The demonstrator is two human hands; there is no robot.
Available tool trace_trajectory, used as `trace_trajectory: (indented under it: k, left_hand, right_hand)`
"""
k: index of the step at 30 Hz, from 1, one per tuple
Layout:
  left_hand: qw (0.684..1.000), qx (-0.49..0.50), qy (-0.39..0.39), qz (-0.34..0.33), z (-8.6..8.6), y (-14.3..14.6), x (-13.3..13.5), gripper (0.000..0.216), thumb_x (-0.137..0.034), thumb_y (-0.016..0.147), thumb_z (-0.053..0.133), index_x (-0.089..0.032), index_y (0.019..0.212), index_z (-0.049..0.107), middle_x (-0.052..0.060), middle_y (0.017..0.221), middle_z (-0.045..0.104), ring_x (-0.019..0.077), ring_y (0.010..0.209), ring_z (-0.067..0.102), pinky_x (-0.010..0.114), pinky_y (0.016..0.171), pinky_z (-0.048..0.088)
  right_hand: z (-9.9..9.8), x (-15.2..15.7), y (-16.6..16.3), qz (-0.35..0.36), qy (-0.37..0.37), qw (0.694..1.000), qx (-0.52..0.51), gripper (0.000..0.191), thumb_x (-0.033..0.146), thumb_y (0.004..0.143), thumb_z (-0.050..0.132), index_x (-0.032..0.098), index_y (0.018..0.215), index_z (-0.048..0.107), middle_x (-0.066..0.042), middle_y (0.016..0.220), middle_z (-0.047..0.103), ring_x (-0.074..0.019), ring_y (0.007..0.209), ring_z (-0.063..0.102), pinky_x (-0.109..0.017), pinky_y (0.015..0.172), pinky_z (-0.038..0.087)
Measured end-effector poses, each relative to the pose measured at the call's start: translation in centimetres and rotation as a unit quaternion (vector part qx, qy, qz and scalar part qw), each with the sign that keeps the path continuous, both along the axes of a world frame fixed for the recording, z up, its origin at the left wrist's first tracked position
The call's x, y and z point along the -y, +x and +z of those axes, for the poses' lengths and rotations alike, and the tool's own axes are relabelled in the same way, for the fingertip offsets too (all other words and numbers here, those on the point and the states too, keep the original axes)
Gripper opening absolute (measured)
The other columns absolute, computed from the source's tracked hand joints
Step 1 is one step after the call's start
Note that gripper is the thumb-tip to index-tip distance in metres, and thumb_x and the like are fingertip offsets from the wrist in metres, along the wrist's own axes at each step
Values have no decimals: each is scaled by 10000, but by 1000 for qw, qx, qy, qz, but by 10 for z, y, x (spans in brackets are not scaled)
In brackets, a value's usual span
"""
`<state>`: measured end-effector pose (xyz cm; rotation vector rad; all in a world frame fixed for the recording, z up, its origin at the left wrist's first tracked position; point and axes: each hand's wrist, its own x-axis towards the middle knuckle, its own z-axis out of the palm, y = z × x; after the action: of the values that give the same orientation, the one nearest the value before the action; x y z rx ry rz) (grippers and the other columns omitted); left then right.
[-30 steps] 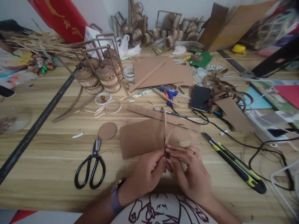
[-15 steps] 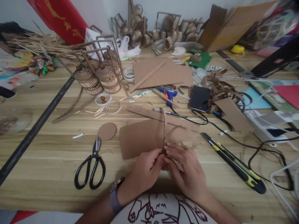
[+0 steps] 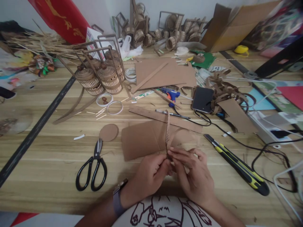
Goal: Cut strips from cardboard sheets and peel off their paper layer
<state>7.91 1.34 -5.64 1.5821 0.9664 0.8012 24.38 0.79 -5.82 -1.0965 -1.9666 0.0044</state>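
Pale plank-grained worktop (image 3: 47,164), crowded with craft scraps; far right edge blurred and hard to read. Both forearms cut off at the bottom edge. Left hand (image 3: 151,173) and right hand (image 3: 195,178) closed fingertip to fingertip on one ribbed cardboard strip (image 3: 167,130), upright near the front edge, over a flat brown cardboard sheet (image 3: 139,140); lower end hidden among the fingers. Nearby: one black-handled scissors (image 3: 92,171), one round cardboard disc (image 3: 108,132), one yellow-and-black utility knife (image 3: 236,164), two white rings (image 3: 115,113).
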Motion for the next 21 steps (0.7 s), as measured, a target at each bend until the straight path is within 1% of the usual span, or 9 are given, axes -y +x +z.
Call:
trace_trajectory:
  k: [5, 7, 11, 14, 17, 21]
  left_hand:
    - [1000, 15, 0, -25, 2, -2, -1, 348, -302, 1022, 399, -160, 789, 615, 60, 776, 719, 142, 713, 661, 204, 668, 453]
    - [999, 21, -14, -30, 2, -2, -1, 345, -302, 1020, 404, -154, 806, 630, 63, 791, 726, 144, 732, 672, 202, 677, 462]
    - [998, 31, -51, -4, 0, 0, -3, 299, -350, 1001, 457, -151, 862, 631, 50, 789, 714, 148, 729, 671, 199, 655, 468]
    - [998, 30, -60, 21, -2, 1, -4, 310, -365, 1001, 451, -160, 832, 610, 31, 731, 693, 139, 674, 655, 195, 621, 460]
    - [998, 21, -55, 35, -5, 1, -5, 323, -345, 1000, 440, -173, 760, 572, 17, 674, 675, 130, 631, 642, 189, 595, 447]
    - [998, 13, -41, 45, -7, -1, -3, 356, -371, 1010, 431, -184, 725, 536, 13, 648, 668, 123, 602, 632, 183, 574, 434]
  right_hand:
    - [-7, 0, 0, -32, -34, 996, -74, 144, 119, 948, 532, 245, 988, 589, -6, 880, 790, -173, 831, 749, -357, 824, 454]
    - [-7, 0, 0, -42, -35, 994, -90, 134, 132, 959, 528, 247, 992, 588, -9, 873, 788, -173, 812, 746, -359, 814, 461]
    - [-5, -1, 0, -11, -11, 999, -36, 118, 156, 980, 510, 239, 1016, 586, -17, 894, 791, -176, 863, 752, -359, 826, 453]
    - [-4, -1, 0, -9, 0, 1000, 8, 97, 211, 999, 516, 227, 1057, 592, -35, 930, 793, -185, 913, 751, -364, 837, 446]
    - [-5, -2, -1, -14, 7, 1000, 21, 97, 240, 997, 538, 223, 1069, 600, -49, 969, 793, -196, 955, 744, -367, 855, 445]
    - [-6, -2, -2, 6, 3, 1000, 11, 103, 176, 981, 541, 215, 1039, 616, -55, 1002, 791, -186, 975, 740, -351, 863, 457]
